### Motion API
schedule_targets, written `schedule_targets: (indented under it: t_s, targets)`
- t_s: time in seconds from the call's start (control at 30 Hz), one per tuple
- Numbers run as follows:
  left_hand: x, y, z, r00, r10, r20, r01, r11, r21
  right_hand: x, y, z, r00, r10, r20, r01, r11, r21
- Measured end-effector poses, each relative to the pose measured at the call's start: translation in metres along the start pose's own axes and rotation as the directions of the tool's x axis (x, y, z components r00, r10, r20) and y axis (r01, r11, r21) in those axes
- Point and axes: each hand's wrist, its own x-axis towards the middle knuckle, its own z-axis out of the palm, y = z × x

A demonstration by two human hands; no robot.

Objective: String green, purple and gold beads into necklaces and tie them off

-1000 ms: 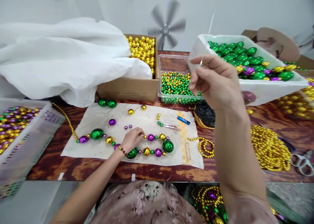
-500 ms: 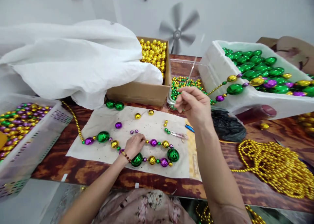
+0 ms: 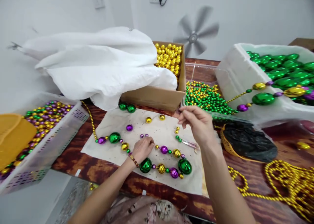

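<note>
A bead strand (image 3: pixel 161 168) of large and small green, gold and purple shiny beads lies in a loop on a white cloth (image 3: pixel 108 157). My left hand (image 3: pixel 142 149) rests over the loop's left side, fingers bent together beside a small gold bead at one end; its fingertips are partly hidden. Above the cloth's far right part, my right hand (image 3: pixel 196 121) is raised with thumb and fingers pinched. What it pinches is too fine to make out. Loose on the cloth lie a purple bead (image 3: pixel 129 127), gold beads (image 3: pixel 148 120) and two small purple beads (image 3: pixel 146 135).
Tweezers (image 3: pixel 188 143) lie right of the loop. Behind are a carton of gold beads (image 3: pixel 169 58) and a clear box of small beads (image 3: pixel 208 98). A bead-filled basket (image 3: pixel 71 119) stands left, a white foam box (image 3: pixel 228 62) right, gold chains (image 3: pixel 291 181) nearer.
The view has turned left, so everything sits further right. My right hand has come slightly down and left relative to the table. My left hand stays at the strand.
</note>
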Motion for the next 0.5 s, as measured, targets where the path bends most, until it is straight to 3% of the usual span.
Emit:
schedule_targets:
  t_s: [0.13, 0.3, 0.4, 0.5]
  targets:
    - [0.004, -0.027, -0.032, 0.982, -0.010, -0.188, 0.002, 0.999, -0.041, -0.031, 0.046, 0.013, 0.990, 0.138, 0.023, -0.139, 0.990, 0.020]
    - [0.033, -0.063, -0.087, 0.879, -0.056, -0.473, 0.075, 0.997, 0.022, -0.066, 0.086, 0.017, 0.954, 0.296, -0.033, -0.294, 0.954, 0.056]
    - [0.059, -0.063, -0.104, 0.844, -0.094, -0.528, 0.193, 0.972, 0.136, -0.082, 0.094, 0.018, 0.935, 0.353, -0.042, -0.349, 0.933, 0.085]
    - [0.086, -0.054, -0.111, 0.847, -0.154, -0.509, 0.303, 0.926, 0.225, -0.093, 0.093, 0.018, 0.932, 0.355, -0.075, -0.347, 0.933, 0.099]
